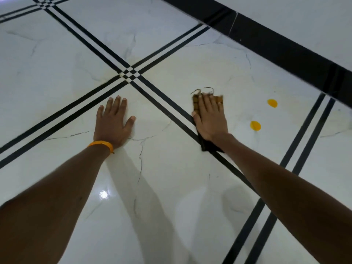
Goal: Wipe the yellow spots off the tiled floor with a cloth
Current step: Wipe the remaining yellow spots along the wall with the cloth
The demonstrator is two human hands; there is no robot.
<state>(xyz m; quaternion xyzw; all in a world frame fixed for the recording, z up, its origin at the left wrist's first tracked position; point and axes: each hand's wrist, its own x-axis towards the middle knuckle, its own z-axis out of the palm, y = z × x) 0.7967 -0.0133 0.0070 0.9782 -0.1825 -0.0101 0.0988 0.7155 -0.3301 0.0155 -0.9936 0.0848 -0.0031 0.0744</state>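
Note:
Two yellow spots lie on the white marble-look tiled floor (pixel 171 187): one (pixel 272 103) farther off, one (pixel 255 125) nearer. To their left my right hand (pixel 210 119) presses flat, fingers straight, on a brown checked cloth (pixel 219 100) with frayed threads at its far edge; a dark part of the cloth (pixel 206 146) shows under my wrist. The cloth sits a hand's width left of the spots and does not touch them. My left hand (pixel 112 123) lies flat on the floor, fingers spread, with an orange band (pixel 101 144) on its wrist.
Paired black strips (pixel 131 75) cross the floor in a grid and meet between and beyond my hands. A black skirting band (pixel 285 46) runs along the wall at the upper right. A light glare (pixel 103 194) reflects off the tile near my left forearm.

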